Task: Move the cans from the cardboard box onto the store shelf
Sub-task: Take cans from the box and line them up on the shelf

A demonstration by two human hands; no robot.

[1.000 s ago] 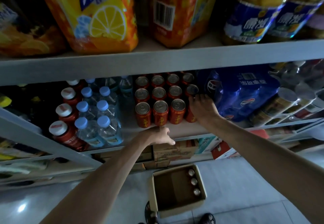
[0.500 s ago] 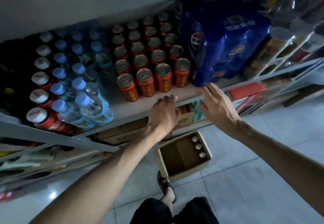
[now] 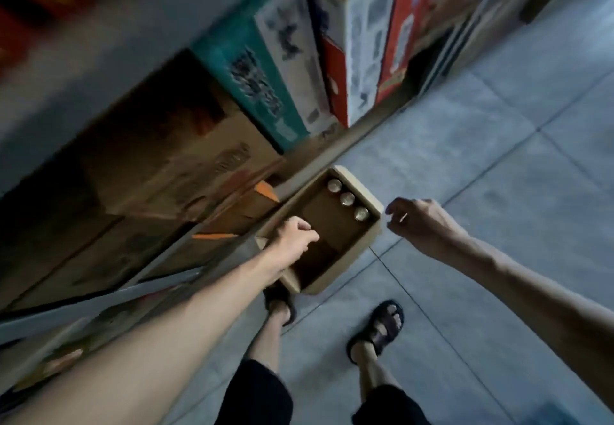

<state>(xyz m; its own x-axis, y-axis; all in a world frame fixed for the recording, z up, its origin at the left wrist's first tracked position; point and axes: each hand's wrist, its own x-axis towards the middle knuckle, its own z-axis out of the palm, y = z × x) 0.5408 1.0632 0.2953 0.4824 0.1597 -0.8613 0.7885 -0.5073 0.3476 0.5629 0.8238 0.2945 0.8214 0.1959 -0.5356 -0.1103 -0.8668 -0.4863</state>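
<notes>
An open brown cardboard box [image 3: 365,241] sits on the grey tiled floor [image 3: 498,145], beside the bottom of the store shelf [image 3: 166,261]. Three gold-topped metal cans [image 3: 347,198] stand in a row along its far inner wall; the rest of the box floor is bare. The left hand [image 3: 294,238], fingers curled and holding nothing, hangs over the box's near left part. The right hand [image 3: 415,221], loosely curled and also holding nothing, is just outside the box's right corner. Under the shelf lie brown cartons [image 3: 159,158], a teal carton [image 3: 265,75] and a red-and-white carton [image 3: 362,32], all blurred. Two feet in dark strapped sandals [image 3: 378,328] stand on the tiles near the box
</notes>
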